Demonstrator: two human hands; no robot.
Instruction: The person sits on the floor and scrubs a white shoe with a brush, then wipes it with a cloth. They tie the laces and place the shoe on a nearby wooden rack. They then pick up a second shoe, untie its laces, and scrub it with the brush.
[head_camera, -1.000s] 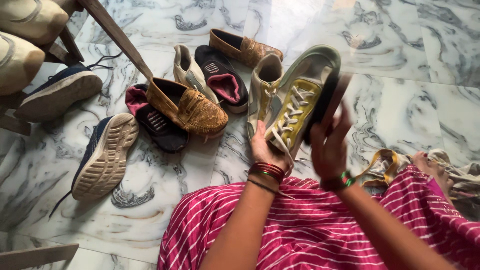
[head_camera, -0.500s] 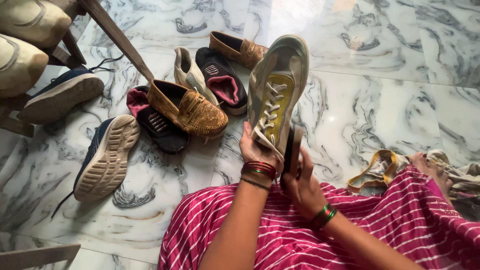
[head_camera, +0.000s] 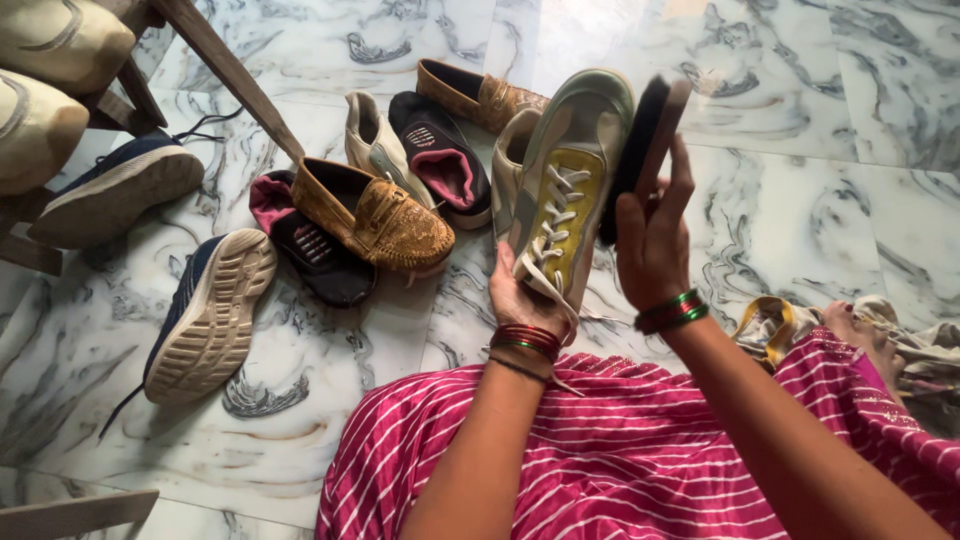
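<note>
Yellow-and-grey sneaker (head_camera: 565, 190) held toe-up above the striped skirt (head_camera: 640, 460), left hand (head_camera: 520, 295) gripping its heel. Right hand (head_camera: 652, 235) grasps a dark brush (head_camera: 645, 135) against the sneaker's right edge. Best: keep sneaker steady, short firm strokes.

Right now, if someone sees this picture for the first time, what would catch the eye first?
Probably the grey and yellow laced shoe, held up in the centre by the left hand, with the right hand pressing a dark brush against its side. Next, the pile of shoes on the marble floor behind it, above all the tan shoe, and the pink striped cloth at the bottom.
</note>
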